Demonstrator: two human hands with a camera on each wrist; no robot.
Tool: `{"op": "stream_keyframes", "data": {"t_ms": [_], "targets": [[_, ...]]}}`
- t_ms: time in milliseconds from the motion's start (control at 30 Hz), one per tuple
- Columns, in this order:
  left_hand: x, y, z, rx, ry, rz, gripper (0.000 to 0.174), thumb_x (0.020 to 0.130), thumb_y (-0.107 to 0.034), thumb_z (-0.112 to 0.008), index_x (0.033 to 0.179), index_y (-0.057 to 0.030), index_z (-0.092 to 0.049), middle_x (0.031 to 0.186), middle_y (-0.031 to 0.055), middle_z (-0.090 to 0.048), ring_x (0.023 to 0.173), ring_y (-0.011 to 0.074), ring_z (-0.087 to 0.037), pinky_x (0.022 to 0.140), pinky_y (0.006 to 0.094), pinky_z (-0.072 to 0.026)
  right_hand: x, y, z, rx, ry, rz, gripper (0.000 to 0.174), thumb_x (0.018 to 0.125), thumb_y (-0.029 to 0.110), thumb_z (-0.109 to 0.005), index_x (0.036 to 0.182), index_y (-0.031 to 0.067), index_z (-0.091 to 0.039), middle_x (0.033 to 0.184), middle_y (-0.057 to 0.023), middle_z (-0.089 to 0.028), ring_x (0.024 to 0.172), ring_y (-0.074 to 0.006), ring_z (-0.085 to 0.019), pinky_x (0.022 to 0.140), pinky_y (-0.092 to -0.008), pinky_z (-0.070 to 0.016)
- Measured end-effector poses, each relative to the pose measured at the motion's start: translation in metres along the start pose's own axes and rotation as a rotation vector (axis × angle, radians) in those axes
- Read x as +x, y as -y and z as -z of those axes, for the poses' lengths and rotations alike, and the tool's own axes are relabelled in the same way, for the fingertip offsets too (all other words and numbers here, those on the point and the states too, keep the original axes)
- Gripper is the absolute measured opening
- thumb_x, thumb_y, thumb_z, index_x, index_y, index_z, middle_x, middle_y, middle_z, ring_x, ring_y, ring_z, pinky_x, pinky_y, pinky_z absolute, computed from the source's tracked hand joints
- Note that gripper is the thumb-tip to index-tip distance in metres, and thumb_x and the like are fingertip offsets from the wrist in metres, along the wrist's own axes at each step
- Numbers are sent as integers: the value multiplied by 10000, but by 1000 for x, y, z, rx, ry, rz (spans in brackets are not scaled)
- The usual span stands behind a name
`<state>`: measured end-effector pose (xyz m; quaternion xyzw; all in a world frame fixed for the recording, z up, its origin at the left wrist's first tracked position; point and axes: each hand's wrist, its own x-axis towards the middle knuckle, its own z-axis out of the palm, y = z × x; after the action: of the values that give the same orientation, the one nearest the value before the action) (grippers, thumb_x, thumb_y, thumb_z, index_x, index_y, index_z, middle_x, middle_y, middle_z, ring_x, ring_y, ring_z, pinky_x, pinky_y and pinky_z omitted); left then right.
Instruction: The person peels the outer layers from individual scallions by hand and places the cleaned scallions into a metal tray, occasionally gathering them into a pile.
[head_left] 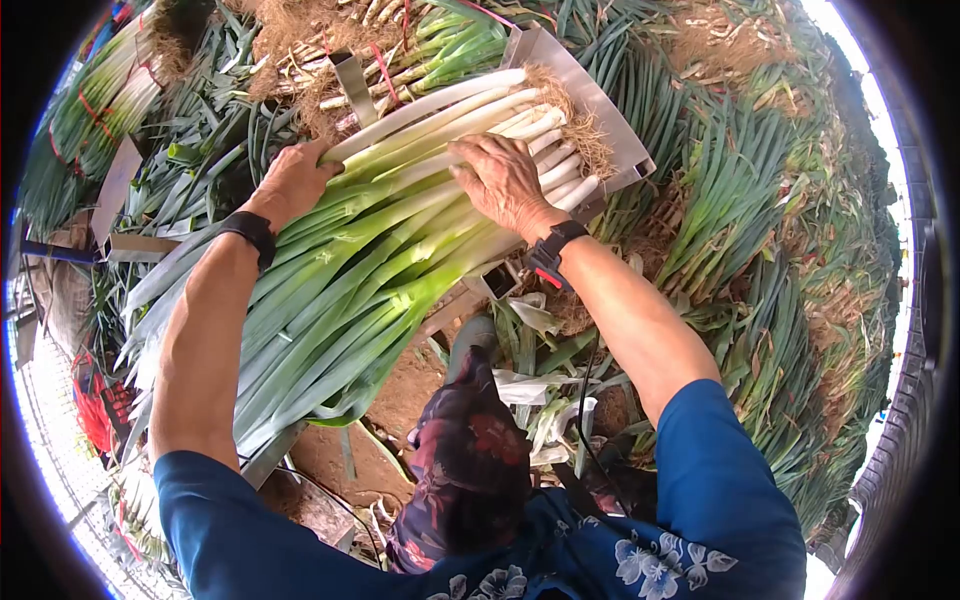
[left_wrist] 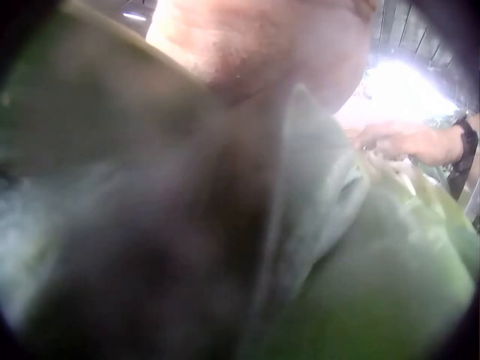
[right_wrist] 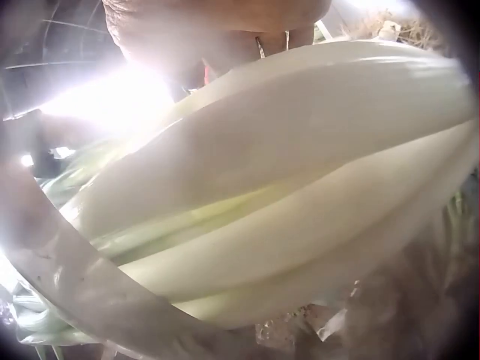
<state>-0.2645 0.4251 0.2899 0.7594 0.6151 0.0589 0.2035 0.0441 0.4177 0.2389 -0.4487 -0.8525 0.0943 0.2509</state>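
A thick layer of long green onions (head_left: 400, 230) lies across a metal stand, white stalks and roots at the upper right, green leaves fanning to the lower left. My left hand (head_left: 297, 182) grips the far edge of the bunch with bent fingers, where white turns to green. Over the white stalks rests my right hand (head_left: 503, 185), palm down, its fingers spread and lightly bent. Close up in the right wrist view, pale stalks (right_wrist: 300, 127) pass below that hand. Blurred leaves (left_wrist: 322, 187) cover much of the left wrist view, hiding the left fingers.
A bent metal plate (head_left: 590, 95) stands behind the roots, and a metal upright (head_left: 352, 88) rises at the far side. Tied bundles (head_left: 110, 100) lie at the upper left. Heaps of green onions (head_left: 725, 190) cover the right side. A boot (head_left: 472, 340) stands below the stand.
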Motion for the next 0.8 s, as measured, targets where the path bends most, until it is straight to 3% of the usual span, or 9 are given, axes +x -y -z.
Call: {"op": "stream_keyframes", "data": {"t_ms": [67,167,300,400,500,600,733,800], "targets": [[8,5,-11,17,60,61,290,901,-252,-598,1026,10,-613,921,247,-643,891,407,-610,785,461,-463,0,-3,1,18,8,-3,307,898,281,-562,1146,118,-636,1161,-70,-628,1118,-257,-545,965,-396,-357],[13,9,-16,7,91,82,290,902,-252,-597,1030,8,-615,938,248,-648,909,404,-613,800,462,-466,6,-8,6,66,11,4,260,892,256,-564,1079,106,-662,1081,-88,-652,1039,-270,-591,915,-399,-417],[22,11,-18,-22,93,76,284,893,-248,-602,1034,-2,-621,958,239,-645,942,394,-608,827,460,-460,27,-23,8,114,-167,-82,188,863,209,-573,968,89,-673,950,-99,-657,892,-293,-627,778,-397,-482],[15,8,-27,68,11,89,284,885,-245,-607,1073,-33,-625,1017,214,-613,1028,377,-567,890,446,-439,43,-51,-1,132,-150,-176,263,876,232,-567,1085,108,-667,1104,-90,-650,1018,-282,-605,922,-414,-437],[15,14,-40,98,-57,72,322,905,-279,-585,1143,-65,-604,1058,219,-615,1059,385,-563,908,449,-438,58,-84,-23,11,-40,-136,422,904,326,-543,1283,148,-589,1354,-92,-539,1247,-288,-468,1041,-449,-338],[15,5,-40,21,117,221,357,929,-305,-553,1202,-75,-571,1107,230,-623,1077,391,-574,911,456,-444,65,-98,-34,-202,48,-139,454,920,391,-500,1308,165,-571,1395,-79,-509,1285,-284,-432,1051,-476,-299],[19,11,-47,48,160,194,422,951,-329,-514,1291,-80,-498,1177,237,-598,1123,391,-556,946,442,-429,64,-103,-38,-268,137,-105,507,924,458,-465,1344,182,-538,1434,-97,-468,1307,-279,-408,1044,-469,-278],[21,19,-55,90,153,200,435,956,-332,-481,1347,-141,-463,1225,226,-580,1150,380,-547,966,456,-420,57,-107,-41,-271,157,-81,540,921,470,-460,1368,173,-516,1466,-112,-427,1335,-304,-373,1065,-486,-258]]}}
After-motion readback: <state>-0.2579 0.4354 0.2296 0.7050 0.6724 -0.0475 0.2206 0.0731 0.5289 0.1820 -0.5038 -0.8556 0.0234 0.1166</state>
